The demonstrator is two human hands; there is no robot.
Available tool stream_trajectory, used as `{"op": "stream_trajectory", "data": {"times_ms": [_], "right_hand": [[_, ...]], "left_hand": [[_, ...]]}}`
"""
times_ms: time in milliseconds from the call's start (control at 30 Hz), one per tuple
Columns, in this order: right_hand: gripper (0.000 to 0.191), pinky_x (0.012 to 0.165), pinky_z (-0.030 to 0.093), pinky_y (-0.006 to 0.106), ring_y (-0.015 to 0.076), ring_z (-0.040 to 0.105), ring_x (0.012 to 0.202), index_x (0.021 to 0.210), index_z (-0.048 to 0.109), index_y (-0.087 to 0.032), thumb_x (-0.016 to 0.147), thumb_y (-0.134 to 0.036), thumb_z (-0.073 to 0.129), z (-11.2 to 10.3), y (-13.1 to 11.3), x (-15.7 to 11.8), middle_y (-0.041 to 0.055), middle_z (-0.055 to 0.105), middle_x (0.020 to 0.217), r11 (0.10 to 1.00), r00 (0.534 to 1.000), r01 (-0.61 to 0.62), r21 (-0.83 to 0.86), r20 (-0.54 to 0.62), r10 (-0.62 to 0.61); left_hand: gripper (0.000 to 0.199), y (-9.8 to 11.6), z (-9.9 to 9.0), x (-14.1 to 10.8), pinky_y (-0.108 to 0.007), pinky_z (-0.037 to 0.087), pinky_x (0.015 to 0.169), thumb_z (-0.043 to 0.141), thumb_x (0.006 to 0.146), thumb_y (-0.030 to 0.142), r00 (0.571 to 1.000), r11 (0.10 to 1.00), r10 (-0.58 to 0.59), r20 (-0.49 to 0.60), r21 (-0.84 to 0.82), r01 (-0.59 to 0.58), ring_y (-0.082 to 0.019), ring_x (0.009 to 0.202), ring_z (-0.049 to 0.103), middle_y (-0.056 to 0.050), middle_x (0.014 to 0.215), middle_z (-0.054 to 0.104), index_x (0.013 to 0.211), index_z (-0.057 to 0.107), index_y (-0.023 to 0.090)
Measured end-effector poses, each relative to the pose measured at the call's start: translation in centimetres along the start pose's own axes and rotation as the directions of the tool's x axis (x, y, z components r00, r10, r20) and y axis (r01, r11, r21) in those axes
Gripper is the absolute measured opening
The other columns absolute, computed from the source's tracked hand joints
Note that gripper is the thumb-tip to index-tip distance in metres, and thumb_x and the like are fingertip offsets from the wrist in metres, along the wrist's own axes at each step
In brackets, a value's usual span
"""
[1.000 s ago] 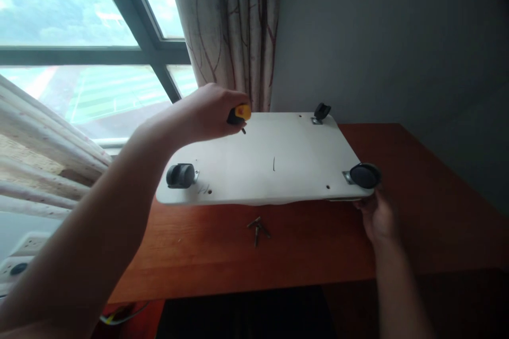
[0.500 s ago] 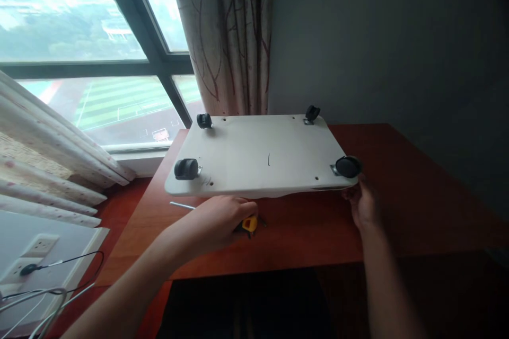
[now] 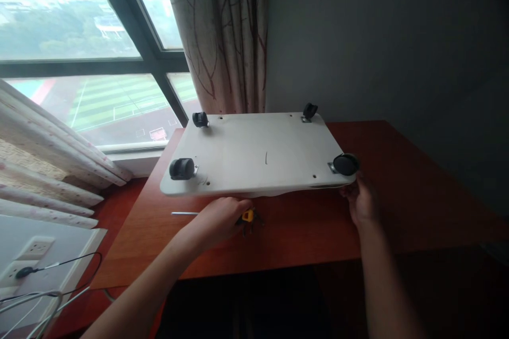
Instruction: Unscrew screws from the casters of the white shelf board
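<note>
A white board (image 3: 254,153) lies on the red-brown table with a black caster (image 3: 182,169) at each corner, wheels up. My left hand (image 3: 225,215) is closed around a screwdriver with a yellow and black handle (image 3: 248,215); its metal shaft (image 3: 183,214) points left, just in front of the board. Small dark screws (image 3: 258,217) show beside the handle. At the board's near right corner, below the caster (image 3: 345,164), my right hand (image 3: 361,201) grips the edge, with some fingers hidden under it.
The table (image 3: 417,185) extends to the right of the board. Behind stand a patterned curtain (image 3: 230,37) and a grey wall. A window is at the left, with wall sockets (image 3: 37,248) and cables at the lower left.
The view has shifted slightly. My left hand has moved a little left with the screwdriver, whose shaft now lies more level. My right hand stays at the board's corner.
</note>
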State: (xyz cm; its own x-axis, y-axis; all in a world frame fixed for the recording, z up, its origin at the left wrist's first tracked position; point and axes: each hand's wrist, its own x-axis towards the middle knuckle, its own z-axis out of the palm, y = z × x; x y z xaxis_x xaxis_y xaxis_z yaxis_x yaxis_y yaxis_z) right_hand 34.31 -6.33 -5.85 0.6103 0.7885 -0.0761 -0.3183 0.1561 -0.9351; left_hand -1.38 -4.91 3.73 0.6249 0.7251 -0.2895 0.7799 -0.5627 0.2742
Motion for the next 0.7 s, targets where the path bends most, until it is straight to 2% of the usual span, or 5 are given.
{"op": "stream_trajectory", "data": {"times_ms": [267,433,700], "right_hand": [[0.042,0.045,0.038,0.022,0.0087,0.051,0.049,0.076,0.06,-0.018,0.072,-0.057,0.076,0.1,-0.1,-0.1,-0.004,0.057,0.058,1.0,1.0,0.008,-0.004,0.001,-0.008],[0.044,0.045,0.038,0.022,0.0079,0.049,0.048,0.075,0.06,-0.018,0.07,-0.058,0.077,0.3,-0.2,-0.2,-0.0042,0.057,0.057,1.0,1.0,0.011,0.008,0.004,-0.011],[0.044,0.044,0.038,0.022,0.0085,0.05,0.048,0.076,0.061,-0.018,0.07,-0.058,0.077,0.1,0.0,0.0,-0.0042,0.058,0.057,1.0,1.0,0.005,0.006,-0.003,-0.005]], "left_hand": [[0.021,0.2,0.1,0.3,-0.03,0.052,0.07,0.065,0.085,0.016,1.0,1.0,-0.02,-0.016,0.0,0.02,-0.03,0.089,0.073,-0.011,0.093,0.075,0.105,0.069,0.019],[0.017,-0.1,-0.4,-0.9,-0.03,0.049,0.068,0.061,0.086,0.016,0.999,0.999,0.003,-0.046,-0.037,-0.005,-0.027,0.087,0.072,-0.01,0.098,0.074,0.102,0.066,0.019],[0.008,-1.5,-0.8,-3.1,-0.028,0.038,0.061,0.058,0.084,0.015,0.995,0.999,-0.032,-0.097,-0.033,0.029,-0.023,0.074,0.067,-0.005,0.088,0.072,0.09,0.056,0.021]]}}
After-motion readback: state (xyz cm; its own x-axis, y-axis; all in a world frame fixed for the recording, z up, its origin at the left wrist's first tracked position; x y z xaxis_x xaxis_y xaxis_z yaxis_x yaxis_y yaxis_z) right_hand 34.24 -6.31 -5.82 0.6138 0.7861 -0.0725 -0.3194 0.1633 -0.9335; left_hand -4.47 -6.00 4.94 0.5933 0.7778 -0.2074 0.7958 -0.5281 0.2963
